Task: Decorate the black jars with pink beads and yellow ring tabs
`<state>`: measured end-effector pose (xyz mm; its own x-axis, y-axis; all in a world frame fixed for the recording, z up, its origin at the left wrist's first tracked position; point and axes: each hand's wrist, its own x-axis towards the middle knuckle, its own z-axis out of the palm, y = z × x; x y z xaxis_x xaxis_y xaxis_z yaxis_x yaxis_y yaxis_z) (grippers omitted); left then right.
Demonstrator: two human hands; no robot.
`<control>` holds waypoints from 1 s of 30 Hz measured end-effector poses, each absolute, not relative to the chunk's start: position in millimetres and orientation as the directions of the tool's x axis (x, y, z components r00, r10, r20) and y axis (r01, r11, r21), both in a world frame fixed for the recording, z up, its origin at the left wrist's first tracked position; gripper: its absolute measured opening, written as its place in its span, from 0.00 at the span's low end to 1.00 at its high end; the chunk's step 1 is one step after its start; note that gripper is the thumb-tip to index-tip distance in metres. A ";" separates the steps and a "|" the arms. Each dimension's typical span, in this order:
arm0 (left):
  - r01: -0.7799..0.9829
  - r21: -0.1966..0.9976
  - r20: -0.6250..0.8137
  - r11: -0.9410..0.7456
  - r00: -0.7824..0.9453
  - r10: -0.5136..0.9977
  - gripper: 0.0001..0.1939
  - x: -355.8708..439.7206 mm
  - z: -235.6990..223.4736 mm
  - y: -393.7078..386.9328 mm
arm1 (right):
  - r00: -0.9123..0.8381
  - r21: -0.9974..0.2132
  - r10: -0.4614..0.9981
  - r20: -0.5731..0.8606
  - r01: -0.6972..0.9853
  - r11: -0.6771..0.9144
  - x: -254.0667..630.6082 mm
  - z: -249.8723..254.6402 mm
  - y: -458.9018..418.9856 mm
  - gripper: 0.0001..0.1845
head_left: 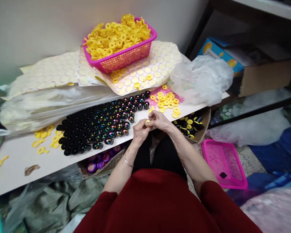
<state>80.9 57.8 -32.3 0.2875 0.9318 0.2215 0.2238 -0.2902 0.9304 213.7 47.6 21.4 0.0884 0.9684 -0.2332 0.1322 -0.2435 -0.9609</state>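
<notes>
My left hand (139, 132) and my right hand (160, 121) meet at the front edge of the white table. Both are closed around a small piece with a round yellow top (147, 123); fingers hide its lower part. Just left of them, rows of small black cups (111, 133) stand upright, many with pink and coloured bits inside. Loose yellow ring-ended pieces (167, 100) lie beyond my right hand, partly on a pink patterned sheet (157, 92). Below the table edge, a carton (206, 129) holds black pieces with yellow tops (189, 122).
A pink basket (128, 59) heaped with yellow ring pieces stands on sheets of round stickers (157, 66). Crumpled clear plastic bags (203, 77) lie at the right end. On the floor sits a pink tray (239, 173); a carton under the table holds purple items (100, 161).
</notes>
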 end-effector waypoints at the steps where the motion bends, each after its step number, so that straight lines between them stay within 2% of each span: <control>1: 0.205 0.929 0.239 -0.307 0.298 0.924 0.09 80.5 -32.4 57.9 | 0.025 -0.952 0.964 -0.265 0.151 -0.266 216.3 22.7 46.6 0.16; 6: 0.153 0.896 0.328 -0.416 0.401 0.855 0.08 77.3 -30.8 55.7 | -0.167 -0.936 0.936 -0.310 0.225 -0.270 226.6 26.9 36.4 0.15; 13: 0.106 0.857 0.403 -0.505 0.474 0.783 0.08 75.6 -29.0 51.3 | -0.199 -0.920 0.942 -0.272 0.339 -0.194 231.6 30.0 28.1 0.18; 15: 0.097 0.846 0.420 -0.524 0.482 0.768 0.08 77.1 -26.6 49.2 | -0.207 -0.931 0.933 -0.294 0.281 -0.231 232.9 30.9 22.8 0.19; 18: 0.129 0.822 0.424 -0.555 0.512 0.747 0.06 81.0 -21.7 43.1 | -0.198 -0.954 0.934 -0.298 0.105 -0.282 231.3 28.3 8.2 0.19; 22: 0.073 0.794 0.462 -0.604 0.574 0.676 0.04 91.0 -18.7 30.7 | 0.026 -0.966 0.969 -0.245 -0.087 -0.242 224.0 17.6 -18.2 0.16; 25: -0.029 0.785 0.503 -0.619 0.613 0.609 0.07 100.9 -20.5 24.4 | 0.155 -0.964 0.964 -0.216 -0.188 -0.186 226.4 6.0 -35.6 0.18; 28: -0.063 0.781 0.514 -0.621 0.630 0.582 0.17 107.4 -23.6 28.0 | 0.354 -0.983 0.918 -0.178 -0.103 -0.151 248.0 -11.2 -49.3 0.23; 30: 0.013 0.758 0.519 -0.652 0.592 0.616 0.19 108.5 -23.8 38.0 | 0.545 -0.977 0.833 -0.097 0.107 -0.183 272.4 -26.2 -56.7 0.28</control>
